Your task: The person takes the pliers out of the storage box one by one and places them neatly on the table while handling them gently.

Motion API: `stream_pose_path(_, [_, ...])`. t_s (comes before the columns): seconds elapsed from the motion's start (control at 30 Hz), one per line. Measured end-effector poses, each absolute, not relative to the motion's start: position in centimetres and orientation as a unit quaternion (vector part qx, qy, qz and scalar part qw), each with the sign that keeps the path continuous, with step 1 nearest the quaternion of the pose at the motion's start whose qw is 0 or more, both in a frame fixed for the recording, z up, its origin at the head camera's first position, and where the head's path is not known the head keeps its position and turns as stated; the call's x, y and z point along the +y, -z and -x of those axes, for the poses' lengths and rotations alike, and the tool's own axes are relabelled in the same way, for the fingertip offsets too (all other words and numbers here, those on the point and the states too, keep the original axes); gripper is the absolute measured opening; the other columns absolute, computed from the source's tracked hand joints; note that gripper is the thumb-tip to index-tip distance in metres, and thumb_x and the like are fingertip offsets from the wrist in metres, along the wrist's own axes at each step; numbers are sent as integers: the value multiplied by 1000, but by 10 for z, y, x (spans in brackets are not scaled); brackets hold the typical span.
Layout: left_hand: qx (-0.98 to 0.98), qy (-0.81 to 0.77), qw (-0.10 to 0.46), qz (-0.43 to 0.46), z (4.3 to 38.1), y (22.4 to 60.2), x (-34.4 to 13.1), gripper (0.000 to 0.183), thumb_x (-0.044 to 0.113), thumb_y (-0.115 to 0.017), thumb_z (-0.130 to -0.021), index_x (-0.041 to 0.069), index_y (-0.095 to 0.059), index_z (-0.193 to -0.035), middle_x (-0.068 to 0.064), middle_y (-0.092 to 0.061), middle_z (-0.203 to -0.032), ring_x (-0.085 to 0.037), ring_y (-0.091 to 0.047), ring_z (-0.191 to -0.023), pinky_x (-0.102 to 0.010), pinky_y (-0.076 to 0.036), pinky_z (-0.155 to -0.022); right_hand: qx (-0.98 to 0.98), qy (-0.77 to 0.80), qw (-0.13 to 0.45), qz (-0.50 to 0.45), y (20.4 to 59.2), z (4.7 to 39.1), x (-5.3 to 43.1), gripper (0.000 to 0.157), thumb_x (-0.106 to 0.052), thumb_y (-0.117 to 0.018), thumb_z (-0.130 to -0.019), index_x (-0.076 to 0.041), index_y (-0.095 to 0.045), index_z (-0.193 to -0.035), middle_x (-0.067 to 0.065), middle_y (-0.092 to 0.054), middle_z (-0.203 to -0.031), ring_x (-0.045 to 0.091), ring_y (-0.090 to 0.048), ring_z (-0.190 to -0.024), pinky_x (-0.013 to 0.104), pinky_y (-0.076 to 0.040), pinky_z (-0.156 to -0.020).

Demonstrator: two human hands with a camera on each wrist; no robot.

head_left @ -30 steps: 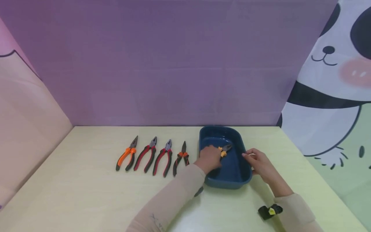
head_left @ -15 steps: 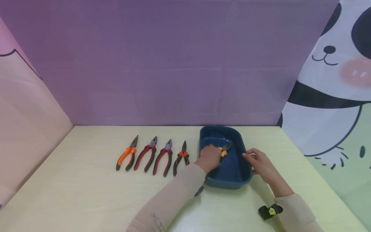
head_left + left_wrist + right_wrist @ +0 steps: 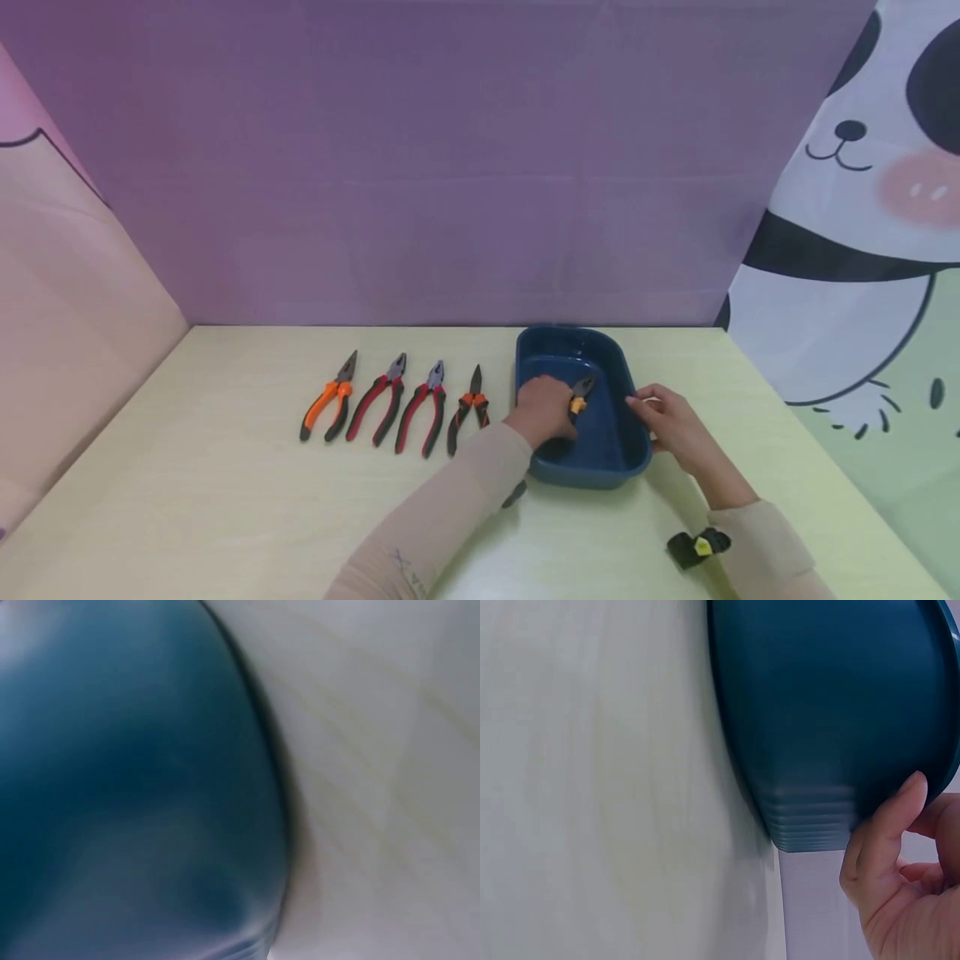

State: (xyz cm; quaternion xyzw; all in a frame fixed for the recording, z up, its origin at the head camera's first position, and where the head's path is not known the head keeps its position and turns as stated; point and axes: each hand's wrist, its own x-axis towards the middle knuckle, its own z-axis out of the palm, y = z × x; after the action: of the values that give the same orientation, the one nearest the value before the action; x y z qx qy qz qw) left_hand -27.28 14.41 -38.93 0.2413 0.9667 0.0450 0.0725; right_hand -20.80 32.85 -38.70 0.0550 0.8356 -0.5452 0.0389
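Observation:
A deep blue plastic bin [image 3: 588, 479] stands on the table. My left hand [image 3: 543, 408] reaches down inside it over a pair of pliers [image 3: 581, 396] with yellow-and-black handles. The grey pliers head points away, up and slightly right; the handles run under my palm and are mostly hidden. On the bin's right side, my right hand [image 3: 671, 425] pinches the rim, one fingertip over the edge and other fingers outside. The right wrist view shows that hand [image 3: 907, 877] against the bin's outer wall [image 3: 825, 727]. Only the bin's outer wall [image 3: 150, 772], blurred, fills the left wrist view.
Left of the bin, several pliers lie in a row: orange-and-black long-nose pliers [image 3: 330, 400], red-and-black pliers [image 3: 378, 400], another red-and-black pair [image 3: 423, 408] and small orange-and-black pliers [image 3: 468, 408]. The purple backdrop [image 3: 450, 167] rises behind the table [image 3: 225, 500].
The yellow-handled pliers have turned slightly in the bin, their head now pointing more straight away and sitting a little lower in view. My left hand shifted slightly; the right hand stayed put.

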Motion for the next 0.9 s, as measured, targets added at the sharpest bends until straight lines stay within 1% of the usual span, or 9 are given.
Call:
stream_pose_path(0.17, [963,-65,71,-250,271,386,142,39,48,-82,-64,17,-64,-80,5,-59,-79,-11,-52,-76,-26,-45,-72,835,546,37,-53,387,208,328,28,-21,-50,-98,5,-43,-107,0,-61,-78,9,-58,-63,33,-51,-51])
stream_pose_path(0.37, [960,-96,69,-254,267,379,140,38,45,-82,-65,16,-61,-75,7,-55,-71,-10,-49,-70,-26,-43,-72,836,545,35,-50,388,207,327,29,-21,-50,-98,6,-43,-108,2,-62,-79,9,-59,-63,33,-51,-50])
stream_pose_path(0.57, [959,-111,50,-258,266,362,136,38,47,-81,-66,17,-57,-64,8,-54,-65,-9,-49,-65,-26,-43,-66,844,533,33,-49,387,208,328,30,-21,-50,-98,6,-44,-109,1,-61,-77,9,-57,-62,31,-50,-49])
stream_pose_path(0.73, [958,-119,61,-255,260,346,129,38,46,-81,-68,17,-57,-65,7,-53,-65,-10,-49,-64,-25,-40,-62,845,531,33,-45,386,207,328,29,-20,-50,-98,6,-44,-109,-1,-59,-74,8,-55,-61,30,-49,-48])
stream_pose_path(0.9, [957,-115,54,-260,256,336,120,39,47,-79,-70,15,-56,-66,7,-50,-64,-10,-48,-62,-25,-39,-58,845,532,29,-42,387,207,327,29,-20,-50,-98,7,-44,-109,-3,-56,-71,7,-54,-60,30,-48,-47])
